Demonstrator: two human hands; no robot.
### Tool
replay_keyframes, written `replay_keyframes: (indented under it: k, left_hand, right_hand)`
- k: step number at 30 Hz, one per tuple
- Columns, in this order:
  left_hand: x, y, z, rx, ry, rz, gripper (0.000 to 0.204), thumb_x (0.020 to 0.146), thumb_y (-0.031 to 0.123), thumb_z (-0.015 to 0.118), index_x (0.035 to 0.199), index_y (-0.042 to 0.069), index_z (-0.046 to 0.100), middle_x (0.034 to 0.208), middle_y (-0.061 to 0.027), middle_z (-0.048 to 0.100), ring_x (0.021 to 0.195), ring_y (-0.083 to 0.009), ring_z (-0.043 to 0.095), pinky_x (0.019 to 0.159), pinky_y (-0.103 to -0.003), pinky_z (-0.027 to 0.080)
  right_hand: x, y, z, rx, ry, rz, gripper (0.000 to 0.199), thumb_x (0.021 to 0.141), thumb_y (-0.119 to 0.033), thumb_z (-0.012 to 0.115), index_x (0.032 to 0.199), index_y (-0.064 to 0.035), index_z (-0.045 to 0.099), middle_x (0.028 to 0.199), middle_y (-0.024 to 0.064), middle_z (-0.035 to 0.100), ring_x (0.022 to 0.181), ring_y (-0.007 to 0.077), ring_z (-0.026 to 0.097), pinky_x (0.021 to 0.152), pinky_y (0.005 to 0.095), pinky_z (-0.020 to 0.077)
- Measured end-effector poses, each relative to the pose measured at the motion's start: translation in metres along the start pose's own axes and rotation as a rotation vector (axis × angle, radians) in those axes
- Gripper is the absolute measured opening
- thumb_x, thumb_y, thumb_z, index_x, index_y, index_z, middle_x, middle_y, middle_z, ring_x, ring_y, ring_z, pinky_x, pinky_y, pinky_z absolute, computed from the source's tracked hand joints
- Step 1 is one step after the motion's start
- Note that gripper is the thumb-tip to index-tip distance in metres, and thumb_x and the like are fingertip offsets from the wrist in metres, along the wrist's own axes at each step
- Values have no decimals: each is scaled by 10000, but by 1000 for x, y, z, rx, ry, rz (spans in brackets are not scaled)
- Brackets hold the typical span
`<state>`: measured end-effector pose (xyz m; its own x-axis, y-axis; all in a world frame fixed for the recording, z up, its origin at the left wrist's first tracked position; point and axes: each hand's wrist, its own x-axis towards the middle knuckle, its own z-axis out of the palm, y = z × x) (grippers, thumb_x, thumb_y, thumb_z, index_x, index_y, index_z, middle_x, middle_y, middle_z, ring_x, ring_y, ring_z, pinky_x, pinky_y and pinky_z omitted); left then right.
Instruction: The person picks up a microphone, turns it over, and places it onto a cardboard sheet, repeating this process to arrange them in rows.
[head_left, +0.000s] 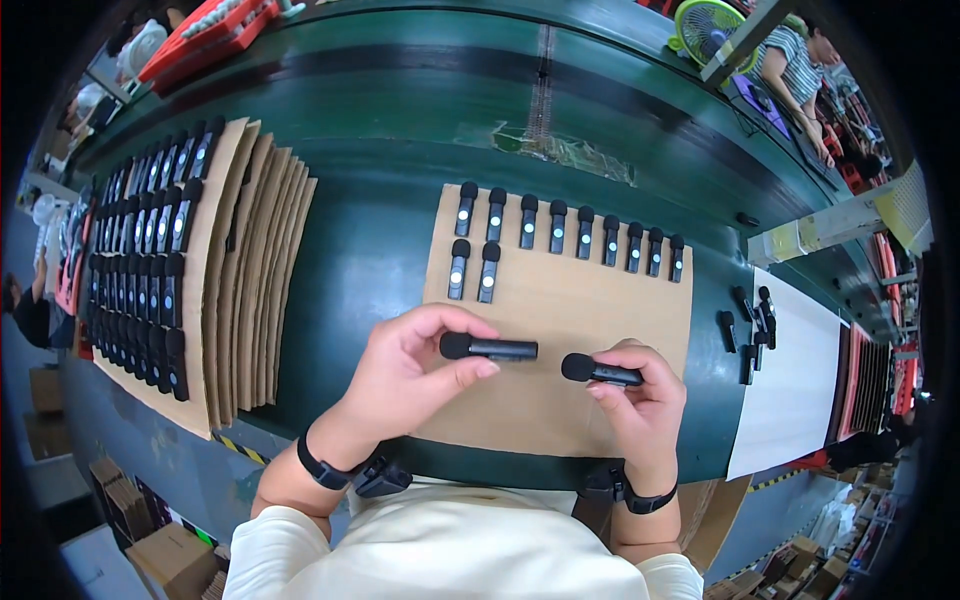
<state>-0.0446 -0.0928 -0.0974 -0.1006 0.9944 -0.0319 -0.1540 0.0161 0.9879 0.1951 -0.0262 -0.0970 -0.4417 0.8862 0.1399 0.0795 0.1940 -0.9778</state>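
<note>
My left hand point(415, 365) pinches a small black clip-on microphone point(505, 349) with a round foam tip, held level with the tip toward the palm. A second black microphone point(618, 375) of the same kind sits between the thumb and fingers of my right hand point(645, 395), its foam tip pointing left. Both hands hover over a flat cardboard sheet point(540, 425). Along that sheet's far edge lies a row of several like microphones point(557, 228), each with a pale round spot. Two more microphones point(457, 270) lie below the row's left end.
At left, stacked cardboard sheets point(225, 290) carry rows of microphones point(165, 290). Several loose microphones point(748, 365) lie right, on and beside a white sheet point(790, 375). A metal post point(820, 235) stands at the right. Far right, a person point(790, 75) sits near a green fan point(708, 30).
</note>
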Motion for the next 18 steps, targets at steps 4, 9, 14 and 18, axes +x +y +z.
replay_keyframes:
  k: [4, 9, 14, 18]
  left_hand:
    - [-10, 1, -7, 275, -26, 214, 273, 763, -10, 788, 1010, -2, 670, 962, -94, 692, 921, -197, 647, 960, -359, 476]
    - [-11, 3, -8, 286, -23, 210, 260, 751, -8, 785, 990, 8, 683, 946, -97, 693, 934, -218, 647, 975, -374, 474]
    - [-10, 2, -10, 337, -19, 303, 273, 745, -19, 773, 1003, 8, 684, 957, -101, 694, 925, -237, 648, 1011, -409, 464]
    - [-10, 2, -10, 376, -11, 330, 276, 745, -29, 763, 1008, 3, 684, 974, -108, 697, 928, -241, 651, 1039, -440, 452]
  right_hand:
    - [2, 0, 5, -32, -57, -36, 256, 798, -1, 767, 1020, 18, 641, 904, 79, 646, 812, 141, 607, 717, 235, 478]
    - [6, -1, 11, -83, -110, -148, 266, 805, -34, 769, 1023, 26, 629, 870, 68, 606, 772, 130, 558, 663, 221, 441]
    - [11, -4, 13, -180, -148, -277, 271, 797, -31, 770, 1022, 28, 630, 878, 87, 602, 807, 174, 560, 704, 261, 448]
    - [8, -6, 17, -147, -86, -216, 277, 784, -15, 773, 1012, 22, 622, 913, 102, 601, 838, 187, 554, 730, 278, 451]
